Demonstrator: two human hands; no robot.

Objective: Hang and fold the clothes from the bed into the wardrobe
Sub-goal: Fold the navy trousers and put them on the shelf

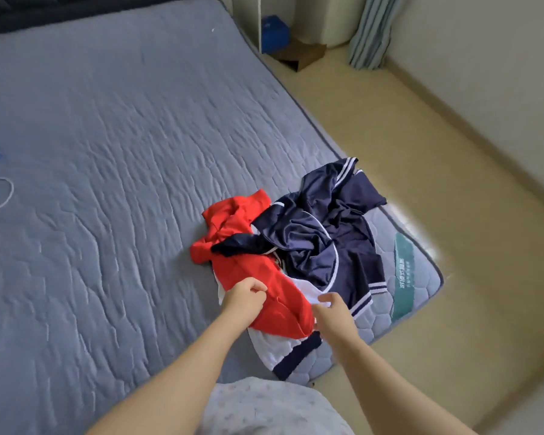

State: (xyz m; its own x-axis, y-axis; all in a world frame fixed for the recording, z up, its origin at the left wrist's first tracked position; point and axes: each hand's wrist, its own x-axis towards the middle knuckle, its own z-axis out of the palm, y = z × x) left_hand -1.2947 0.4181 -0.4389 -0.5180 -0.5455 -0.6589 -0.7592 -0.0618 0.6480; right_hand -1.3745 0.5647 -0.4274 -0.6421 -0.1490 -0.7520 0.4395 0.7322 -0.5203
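Both hands on the clothes pile at the bed's [107, 152] near right corner.

My left hand [245, 296] has its fingers curled into the red garment [233, 233], bunching a fold of it. My right hand [333, 312] sits at the red garment's lower edge, over the white garment [277, 350] with the navy band. Its fingers are loosely curled, and I can't tell if they pinch anything. The navy garment [327, 233] with white stripes lies crumpled just behind, overlapping the red one. All three are heaped together on the mattress, touching.
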